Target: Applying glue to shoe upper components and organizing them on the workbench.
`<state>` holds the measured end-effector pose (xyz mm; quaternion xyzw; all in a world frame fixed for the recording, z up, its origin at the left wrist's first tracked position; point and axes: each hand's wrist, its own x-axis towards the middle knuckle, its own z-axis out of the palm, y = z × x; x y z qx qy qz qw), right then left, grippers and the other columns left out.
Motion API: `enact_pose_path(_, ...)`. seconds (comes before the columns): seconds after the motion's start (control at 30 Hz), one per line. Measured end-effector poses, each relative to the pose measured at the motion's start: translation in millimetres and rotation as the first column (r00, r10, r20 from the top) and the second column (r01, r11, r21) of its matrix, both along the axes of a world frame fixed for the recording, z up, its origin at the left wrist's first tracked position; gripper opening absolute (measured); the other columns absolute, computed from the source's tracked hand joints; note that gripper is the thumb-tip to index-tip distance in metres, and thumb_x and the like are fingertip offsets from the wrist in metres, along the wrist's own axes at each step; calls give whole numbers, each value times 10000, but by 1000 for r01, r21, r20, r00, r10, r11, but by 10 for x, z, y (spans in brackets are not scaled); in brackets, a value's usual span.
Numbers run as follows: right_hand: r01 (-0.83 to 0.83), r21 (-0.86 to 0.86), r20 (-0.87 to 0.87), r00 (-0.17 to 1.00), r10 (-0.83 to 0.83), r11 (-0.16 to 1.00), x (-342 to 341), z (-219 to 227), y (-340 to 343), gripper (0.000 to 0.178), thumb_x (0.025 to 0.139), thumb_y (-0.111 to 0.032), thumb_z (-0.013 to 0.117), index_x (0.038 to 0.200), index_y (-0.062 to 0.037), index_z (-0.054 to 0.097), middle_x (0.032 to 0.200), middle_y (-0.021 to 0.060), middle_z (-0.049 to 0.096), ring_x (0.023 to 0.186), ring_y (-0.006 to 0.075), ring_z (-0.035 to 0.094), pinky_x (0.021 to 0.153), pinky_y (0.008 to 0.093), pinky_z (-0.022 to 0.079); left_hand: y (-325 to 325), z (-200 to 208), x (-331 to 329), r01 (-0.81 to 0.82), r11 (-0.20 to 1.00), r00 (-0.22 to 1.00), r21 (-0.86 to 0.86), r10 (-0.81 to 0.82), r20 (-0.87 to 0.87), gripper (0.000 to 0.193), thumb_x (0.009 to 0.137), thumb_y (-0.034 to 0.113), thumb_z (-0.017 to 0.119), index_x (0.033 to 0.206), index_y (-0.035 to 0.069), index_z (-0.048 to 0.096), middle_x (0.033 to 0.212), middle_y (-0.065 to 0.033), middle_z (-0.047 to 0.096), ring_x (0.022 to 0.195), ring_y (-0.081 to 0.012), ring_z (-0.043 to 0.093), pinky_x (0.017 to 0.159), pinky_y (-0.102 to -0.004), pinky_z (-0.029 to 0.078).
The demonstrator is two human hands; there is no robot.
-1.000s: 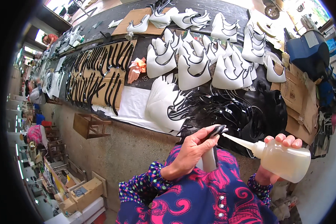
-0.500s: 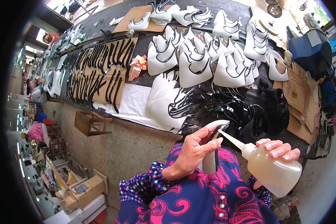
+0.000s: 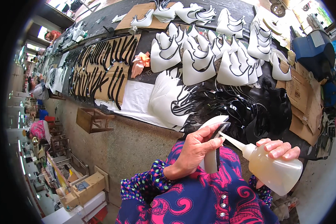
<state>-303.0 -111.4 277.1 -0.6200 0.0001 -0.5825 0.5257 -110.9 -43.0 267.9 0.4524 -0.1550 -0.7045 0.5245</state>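
Bottle (image 3: pixel 278 171): before you, your right hand (image 3: pixel 279 149) curled round it, palm hidden; long axis slants, nozzle (image 3: pixel 236 142) up-left.
Piece (image 3: pixel 211 162): pinched in your left hand (image 3: pixel 198 148); long axis near upright, middle covered.
Nozzle tip: at piece's black edge (image 3: pixel 217 160); contact unclear.

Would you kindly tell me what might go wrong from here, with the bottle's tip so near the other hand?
1. The right hand grips the squeeze bottle; too firm a squeeze might put excess on the black edging.
2. The nozzle ends close to the thumb of the left hand, so a slip could wet the fingers.
3. The white piece is held in front of the patterned top, so a drip might land on the clothing.
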Motion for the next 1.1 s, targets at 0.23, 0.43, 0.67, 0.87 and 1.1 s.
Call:
enact_pose_path(0.23, 27, -19, -44, 999, -28, 999, -8, -10, -3, 810, 491, -195, 871, 1116, -83, 367, 1050, 119, 514, 1047, 285, 506, 855, 483, 441, -8, -27, 2, 14, 1000, 1000, 4, -14, -14, 414, 813, 46, 604, 1198, -39, 478, 946, -2, 549, 806, -43, 493, 739, -175, 422)
enact_pose_path(0.43, 122, 20, 13, 992, -122, 992, 37, -8, 25, 747, 517, -176, 860, 1082, -75, 382, 1000, 145, 560, 993, 298, 553, 828, 486, 462, -14, 15, -13, -3, 1000, 1000, -4, 3, 7, 407, 808, 41, 610, 1189, -32, 489, 908, 4, 550, 787, -40, 494, 728, -174, 421)
enact_pose_path(0.67, 33, -3, -4, 999, -33, 999, 29, -13, 1, 750, 512, -172, 862, 1085, -78, 386, 1011, 136, 550, 1016, 294, 540, 852, 481, 451, -42, 43, -13, 22, 999, 1000, -32, -22, -3, 388, 803, 31, 608, 1177, 15, 505, 827, 41, 534, 729, -23, 486, 683, -169, 409)
enact_pose_path(0.87, 57, -3, 32, 998, -57, 998, 5, -17, -5, 745, 522, -172, 857, 1095, -78, 390, 1013, 135, 556, 1018, 295, 542, 852, 489, 448, -40, 44, -31, 4, 1000, 1000, -13, -4, -26, 361, 805, 30, 602, 1154, 23, 512, 834, 29, 544, 736, -30, 499, 696, -173, 412)
enact_pose_path(1.1, 108, 1, -44, 993, -108, 994, -67, 12, 24, 773, 508, -175, 864, 1107, -94, 382, 1033, 116, 537, 1040, 285, 523, 863, 490, 438, -21, 11, -54, -8, 1000, 1000, -4, 8, 14, 360, 799, 30, 609, 1147, 33, 517, 804, 35, 529, 733, -33, 500, 691, -177, 414)
